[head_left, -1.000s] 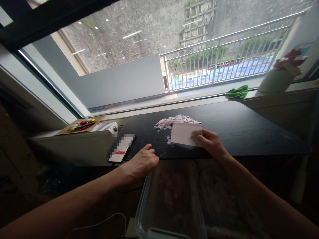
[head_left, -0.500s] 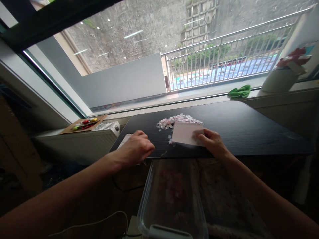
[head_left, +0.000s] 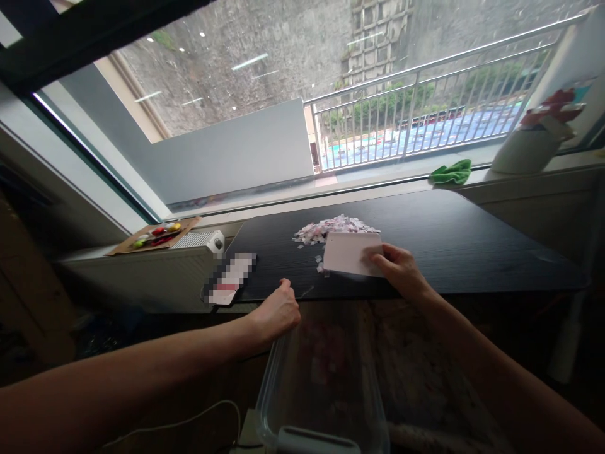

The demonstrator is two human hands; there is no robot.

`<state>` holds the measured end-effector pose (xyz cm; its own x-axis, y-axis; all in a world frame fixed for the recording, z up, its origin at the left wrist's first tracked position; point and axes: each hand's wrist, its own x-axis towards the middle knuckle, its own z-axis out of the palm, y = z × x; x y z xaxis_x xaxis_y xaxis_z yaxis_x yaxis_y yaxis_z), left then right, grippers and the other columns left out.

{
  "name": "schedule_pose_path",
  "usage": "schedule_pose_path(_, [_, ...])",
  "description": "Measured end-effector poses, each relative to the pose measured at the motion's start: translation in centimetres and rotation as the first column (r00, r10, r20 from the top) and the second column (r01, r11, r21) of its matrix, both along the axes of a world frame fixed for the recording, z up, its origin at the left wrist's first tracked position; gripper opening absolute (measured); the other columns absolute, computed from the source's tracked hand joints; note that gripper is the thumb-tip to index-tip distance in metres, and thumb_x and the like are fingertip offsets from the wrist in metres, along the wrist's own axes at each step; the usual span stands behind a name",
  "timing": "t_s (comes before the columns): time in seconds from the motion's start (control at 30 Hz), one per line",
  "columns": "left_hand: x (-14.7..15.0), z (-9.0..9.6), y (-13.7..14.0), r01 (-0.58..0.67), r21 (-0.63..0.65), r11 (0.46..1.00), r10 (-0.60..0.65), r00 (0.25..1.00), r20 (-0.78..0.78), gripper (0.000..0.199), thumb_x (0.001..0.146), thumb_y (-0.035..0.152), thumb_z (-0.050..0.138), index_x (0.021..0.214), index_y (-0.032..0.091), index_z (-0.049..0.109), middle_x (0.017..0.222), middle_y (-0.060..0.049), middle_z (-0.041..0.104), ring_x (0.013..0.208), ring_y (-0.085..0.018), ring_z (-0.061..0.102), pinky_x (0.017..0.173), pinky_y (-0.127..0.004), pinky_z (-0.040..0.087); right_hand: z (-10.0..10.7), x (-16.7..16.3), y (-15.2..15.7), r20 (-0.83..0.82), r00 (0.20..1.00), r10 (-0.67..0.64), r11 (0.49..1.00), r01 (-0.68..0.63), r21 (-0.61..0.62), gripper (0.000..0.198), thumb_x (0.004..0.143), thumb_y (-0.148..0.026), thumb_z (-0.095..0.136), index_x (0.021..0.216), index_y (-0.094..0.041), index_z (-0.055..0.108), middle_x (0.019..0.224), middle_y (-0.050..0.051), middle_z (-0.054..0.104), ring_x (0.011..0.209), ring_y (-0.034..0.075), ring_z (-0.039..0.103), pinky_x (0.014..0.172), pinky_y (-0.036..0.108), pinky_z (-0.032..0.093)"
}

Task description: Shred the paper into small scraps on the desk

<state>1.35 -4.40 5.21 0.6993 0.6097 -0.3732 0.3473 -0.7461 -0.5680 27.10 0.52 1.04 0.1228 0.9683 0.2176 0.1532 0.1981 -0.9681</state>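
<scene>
gripping a white card (head_left: pixel 350 253) by its right edge, the right hand (head_left: pixel 401 268) had its thumb on the near face and its other fingers behind. the card was over the middle of the dark wood-grained counter (head_left: pixel 463 246), in front of a heap of white and pinkish paper pieces (head_left: pixel 339 225), and hid part of the heap's near side. a small mark showed close to the card's upper left corner; the rest of that face was plain. whether the lower edge touched the counter could not be told. a few loose scraps (head_left: pixel 320 267) lay just beside the card's left edge, apart from the heap.

the left hand (head_left: pixel 278 311) was curled near the counter's front edge with its back to the camera; the fingers were partly hidden, so how far they closed, or whether they pinched anything, could not be told. below it stood a clear plastic bin (head_left: pixel 319 440) with pinkish bits (head_left: pixel 326 353) dimly visible inside.

at the counter's left end lay a smartphone (head_left: pixel 232 277), its screen pixelated, a red band low on it and its writing unreadable. farther left, a brown cardboard sheet (head_left: pixel 125 246) bearing red, yellow and green items (head_left: pixel 159 232) rested on a white radiator (head_left: pixel 142 277). on the window sill (head_left: pixel 331 195), a green cloth (head_left: pixel 450 172) lay near a white container (head_left: pixel 525 152) with a reddish top.
</scene>
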Motion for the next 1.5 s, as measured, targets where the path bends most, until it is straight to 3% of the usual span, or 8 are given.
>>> schedule_pose_path(0.27, [-1.2,-0.1,0.8,0.141,-0.002,0.990,-0.137,0.967,0.216,0.020,0.082,0.007,0.059,0.064,0.014,0.065,0.059,-0.007,0.066,0.065,-0.019,0.057,0.087,-0.040,0.035,0.5,0.0,-0.3,0.028,1.000,-0.004,1.000,0.004,-0.011,0.023,0.068,-0.032,0.058,0.077,-0.016,0.071,0.068,0.002,0.068,0.060,0.016,0.058,0.058,0.028,0.046])
schedule_pose_path(0.5, [-3.0,3.2,0.7,-0.095,-0.175,0.980,0.157,0.911,0.383,0.016,0.083,0.014,0.054,0.071,0.017,0.063,0.068,-0.004,0.066,0.070,-0.017,0.058,0.076,-0.032,0.040,0.7,-0.1,-0.3,0.007,1.000,-0.015,1.000,0.015,-0.014,0.028,0.064,-0.032,0.059,0.080,-0.015,0.074,0.072,0.003,0.070,0.062,0.016,0.058,0.059,0.029,0.046])
schedule_pose_path(0.7, [-5.7,5.4,2.7,-0.219,-0.251,0.943,0.330,0.722,0.608,0.023,0.085,0.023,0.050,0.078,0.020,0.072,0.068,-0.002,0.069,0.067,-0.015,0.060,0.086,-0.033,0.041,0.2,0.0,-0.1,0.036,0.999,-0.027,1.000,0.027,0.000,0.028,0.067,-0.032,0.058,0.082,-0.016,0.075,0.070,0.003,0.070,0.061,0.016,0.058,0.057,0.028,0.046])
schedule_pose_path(0.93, [-7.4,8.7,7.3,-0.435,-0.317,0.843,0.495,0.392,0.776,0.031,0.075,0.034,0.050,0.081,0.016,0.074,0.068,-0.003,0.070,0.063,-0.016,0.060,0.060,-0.024,0.041,-0.4,0.3,0.3,0.020,1.000,-0.018,1.000,0.018,0.001,0.027,0.069,-0.034,0.061,0.084,-0.017,0.075,0.077,0.004,0.073,0.067,0.018,0.063,0.061,0.029,0.049])
schedule_pose_path(1.1, [-8.3,9.7,8.7,-0.528,-0.331,0.782,0.545,0.322,0.774,0.027,0.071,0.030,0.051,0.078,0.016,0.073,0.063,-0.002,0.068,0.058,-0.015,0.057,0.054,-0.023,0.037,-0.3,0.2,0.0,0.016,1.000,-0.026,1.000,0.026,0.006,0.026,0.069,-0.031,0.062,0.085,-0.017,0.075,0.080,0.005,0.074,0.072,0.019,0.065,0.064,0.029,0.051])
schedule_pose_path(1.27, [-10.5,11.0,9.2,-0.680,-0.218,0.700,0.464,0.201,0.863,0.023,0.078,0.026,0.052,0.080,0.014,0.071,0.062,0.000,0.066,0.059,-0.014,0.054,0.058,-0.024,0.038,-0.1,0.2,-0.1,0.020,0.999,-0.037,0.999,0.038,-0.007,0.027,0.069,-0.031,0.061,0.087,-0.017,0.075,0.081,0.005,0.075,0.073,0.020,0.066,0.064,0.029,0.051])
schedule_pose_path(1.43, [-11.0,11.0,8.4,-0.625,-0.182,0.759,0.390,0.212,0.896,0.031,0.084,0.029,0.047,0.091,0.009,0.069,0.071,0.001,0.067,0.069,-0.015,0.057,0.066,-0.025,0.043,-0.3,0.5,0.1,0.073,0.997,-0.037,0.999,0.036,0.012,0.025,0.070,-0.031,0.062,0.086,-0.017,0.075,0.081,0.004,0.075,0.075,0.021,0.066,0.067,0.030,0.051])
schedule_pose_path(1.5, [-9.8,9.8,7.2,-0.508,-0.262,0.820,0.451,0.295,0.842,0.024,0.079,0.027,0.054,0.088,0.012,0.071,0.087,-0.002,0.070,0.080,-0.016,0.061,0.072,-0.024,0.046,-0.4,0.5,0.1,0.069,0.997,-0.037,0.999,0.036,0.012,0.024,0.069,-0.031,0.062,0.084,-0.018,0.075,0.080,0.004,0.075,0.074,0.021,0.066,0.066,0.031,0.052])
